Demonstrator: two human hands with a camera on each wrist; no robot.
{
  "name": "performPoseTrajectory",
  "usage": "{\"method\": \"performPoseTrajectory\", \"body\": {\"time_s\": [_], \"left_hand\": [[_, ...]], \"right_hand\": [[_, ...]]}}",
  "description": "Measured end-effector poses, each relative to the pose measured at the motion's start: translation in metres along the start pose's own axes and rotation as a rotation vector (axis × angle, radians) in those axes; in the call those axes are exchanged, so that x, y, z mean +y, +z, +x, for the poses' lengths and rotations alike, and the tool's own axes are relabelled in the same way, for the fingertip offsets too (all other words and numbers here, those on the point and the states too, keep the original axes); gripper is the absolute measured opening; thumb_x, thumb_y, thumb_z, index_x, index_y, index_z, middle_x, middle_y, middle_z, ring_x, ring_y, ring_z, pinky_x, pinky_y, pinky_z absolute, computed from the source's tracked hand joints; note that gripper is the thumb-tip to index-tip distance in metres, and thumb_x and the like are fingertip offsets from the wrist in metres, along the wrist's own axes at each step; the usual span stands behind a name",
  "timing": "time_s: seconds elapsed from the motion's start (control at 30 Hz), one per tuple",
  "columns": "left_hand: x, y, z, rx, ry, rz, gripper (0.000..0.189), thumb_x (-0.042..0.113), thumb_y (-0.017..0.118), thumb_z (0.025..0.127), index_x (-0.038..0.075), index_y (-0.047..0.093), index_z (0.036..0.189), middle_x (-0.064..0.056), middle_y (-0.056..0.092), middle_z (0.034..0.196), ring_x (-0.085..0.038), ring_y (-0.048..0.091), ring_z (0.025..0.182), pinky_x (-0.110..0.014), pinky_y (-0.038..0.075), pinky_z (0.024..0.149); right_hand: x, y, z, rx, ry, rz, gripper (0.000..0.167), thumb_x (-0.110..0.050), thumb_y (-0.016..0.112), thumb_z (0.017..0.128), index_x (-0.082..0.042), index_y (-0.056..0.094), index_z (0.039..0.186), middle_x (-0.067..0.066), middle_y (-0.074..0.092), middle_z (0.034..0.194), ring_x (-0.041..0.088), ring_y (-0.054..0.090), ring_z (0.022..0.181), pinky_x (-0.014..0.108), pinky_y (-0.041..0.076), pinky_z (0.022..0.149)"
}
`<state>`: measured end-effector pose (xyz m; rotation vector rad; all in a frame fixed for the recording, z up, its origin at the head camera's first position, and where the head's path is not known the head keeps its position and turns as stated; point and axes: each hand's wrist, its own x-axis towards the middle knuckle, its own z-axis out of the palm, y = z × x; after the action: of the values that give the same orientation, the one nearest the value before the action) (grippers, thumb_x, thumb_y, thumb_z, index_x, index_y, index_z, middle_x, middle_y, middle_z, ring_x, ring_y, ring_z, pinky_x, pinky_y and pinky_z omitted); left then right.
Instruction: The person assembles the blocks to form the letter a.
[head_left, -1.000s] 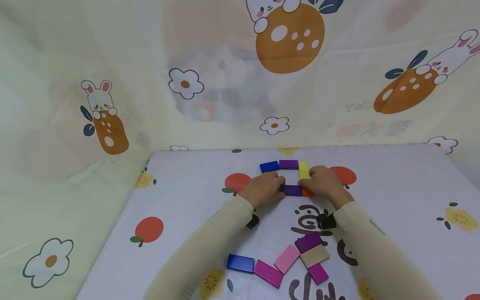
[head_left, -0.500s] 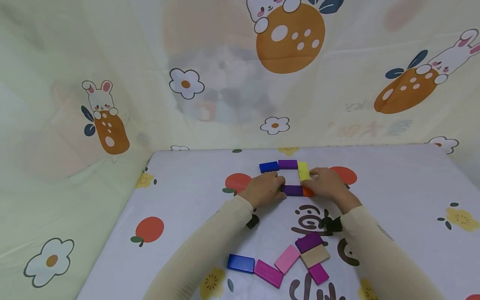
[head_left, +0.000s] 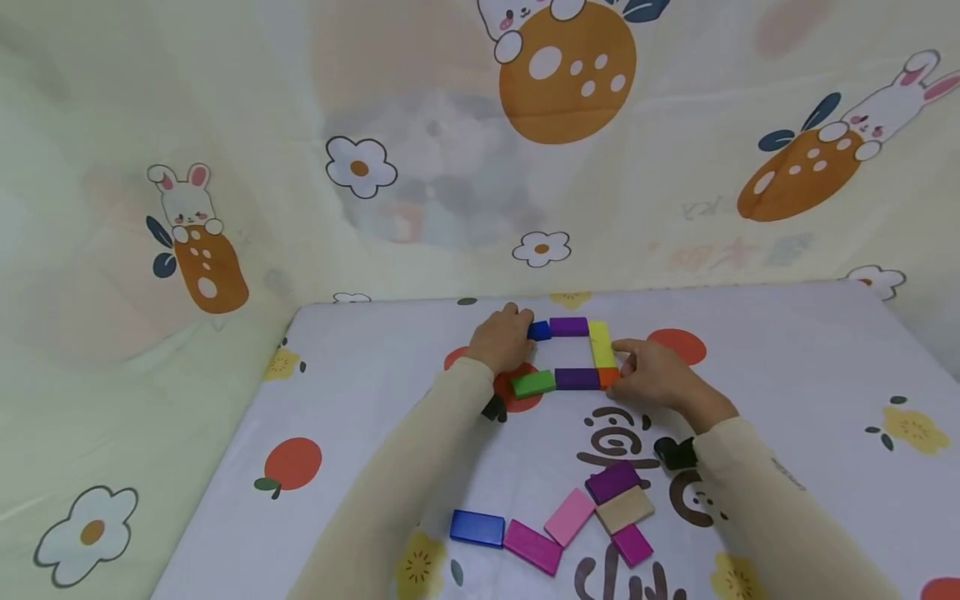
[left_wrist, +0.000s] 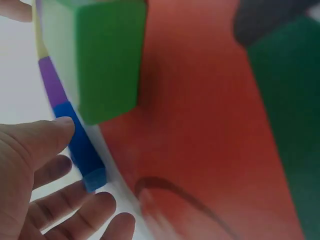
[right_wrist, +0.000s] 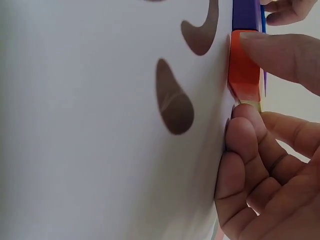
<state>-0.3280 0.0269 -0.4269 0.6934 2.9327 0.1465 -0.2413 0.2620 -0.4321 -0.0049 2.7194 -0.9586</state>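
My left hand [head_left: 501, 340] is at the far left of a block outline, holding the blue block [head_left: 539, 331] between thumb and fingers; the blue block [left_wrist: 86, 145] shows beside the thumb in the left wrist view. A purple block [head_left: 568, 327] adjoins it, then a yellow block [head_left: 601, 345] along the right side. The near row has an orange block [head_left: 608, 377], a dark purple block [head_left: 577, 379] and a green block [head_left: 533, 384]. My right hand [head_left: 660, 375] steadies the corner: its thumb lies on the orange block [right_wrist: 244, 62], its index finger touches the yellow one.
Nearer on the patterned cloth lie a blue block [head_left: 477, 528], a magenta block [head_left: 533, 547], a pink block [head_left: 570, 517], a purple block [head_left: 612, 481], a tan block [head_left: 625, 509] and a small magenta block [head_left: 632, 545]. A printed curtain [head_left: 420, 250] rises behind.
My left hand has left the near row and moved back to the blue block, uncovering the green block. The right hand has shifted slightly, still at the orange and yellow corner.
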Motion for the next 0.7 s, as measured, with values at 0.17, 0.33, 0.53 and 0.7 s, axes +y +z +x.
{"method": "performPoseTrajectory", "body": {"time_s": [0.17, 0.33, 0.53, 0.7], "left_hand": [[-0.001, 0.003, 0.005, -0.002, -0.016, 0.005, 0.037, 0.03, 0.063, 0.105, 0.014, 0.06, 0.139, -0.006, 0.06, 0.121, -0.017, 0.057, 0.098, -0.031, 0.056, 0.09], [-0.002, 0.003, 0.008, 0.011, -0.025, -0.012, 0.034, 0.028, 0.065, 0.105, 0.015, 0.061, 0.136, -0.005, 0.061, 0.118, -0.016, 0.057, 0.098, -0.03, 0.055, 0.092], [-0.002, 0.003, 0.009, 0.007, -0.019, 0.0, 0.036, 0.03, 0.065, 0.105, 0.015, 0.061, 0.137, -0.005, 0.06, 0.119, -0.018, 0.055, 0.1, -0.031, 0.055, 0.09], [0.002, 0.002, 0.017, 0.018, 0.037, 0.067, 0.042, 0.036, 0.066, 0.103, 0.019, 0.062, 0.141, -0.003, 0.062, 0.127, -0.02, 0.054, 0.108, -0.033, 0.054, 0.095]], "right_hand": [[0.001, -0.001, 0.002, -0.002, 0.004, 0.006, 0.081, -0.017, 0.082, 0.086, 0.008, 0.043, 0.152, 0.011, 0.059, 0.089, 0.024, 0.055, 0.081, 0.033, 0.045, 0.067], [-0.001, -0.002, 0.001, 0.001, 0.018, 0.005, 0.08, -0.017, 0.082, 0.086, 0.007, 0.043, 0.153, 0.011, 0.059, 0.092, 0.024, 0.055, 0.083, 0.033, 0.046, 0.068], [-0.002, -0.002, 0.001, 0.002, 0.023, 0.003, 0.081, -0.017, 0.082, 0.086, 0.007, 0.044, 0.152, 0.011, 0.059, 0.093, 0.024, 0.055, 0.082, 0.033, 0.045, 0.068], [-0.002, -0.001, 0.001, 0.002, 0.016, 0.009, 0.081, -0.017, 0.084, 0.085, 0.008, 0.045, 0.152, 0.012, 0.06, 0.094, 0.024, 0.055, 0.083, 0.033, 0.045, 0.068]]}}
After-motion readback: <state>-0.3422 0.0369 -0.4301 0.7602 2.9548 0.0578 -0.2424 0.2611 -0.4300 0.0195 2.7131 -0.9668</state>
